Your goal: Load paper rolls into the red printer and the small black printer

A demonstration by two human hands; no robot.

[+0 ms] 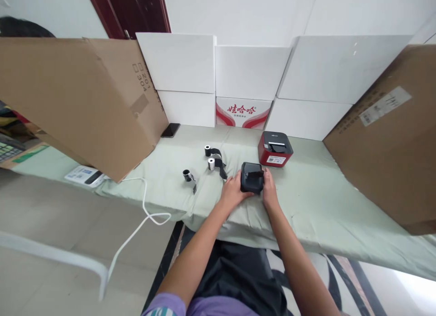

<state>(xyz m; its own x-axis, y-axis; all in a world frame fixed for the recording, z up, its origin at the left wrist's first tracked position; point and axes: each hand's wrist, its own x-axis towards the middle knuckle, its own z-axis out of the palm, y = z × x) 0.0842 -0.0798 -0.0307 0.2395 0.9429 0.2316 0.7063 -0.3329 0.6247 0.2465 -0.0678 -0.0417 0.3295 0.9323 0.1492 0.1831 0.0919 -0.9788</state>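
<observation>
A small black printer [251, 183] sits at the middle of the table, near its front edge. A narrow black part lies across its top, and I cannot tell whether that is a raised lid. My left hand [234, 189] grips the printer's left side, with the thumb along its front. From the right, the fingers of my right hand [270, 191] press against its other side and reach that narrow part. Just behind stands a red and black receipt printer [275, 150]. To the left lie small paper rolls with dark tails: a rear roll [207, 151], a middle roll [211, 164] and a front roll [187, 175].
White boxes [250, 72] wall off the back of the green-clothed table [306, 188]. Large cardboard sheets stand at the left [91, 97] and right [391, 138]. A phone [170, 130] lies at the back left. A white cable [146, 202] hangs over the front edge.
</observation>
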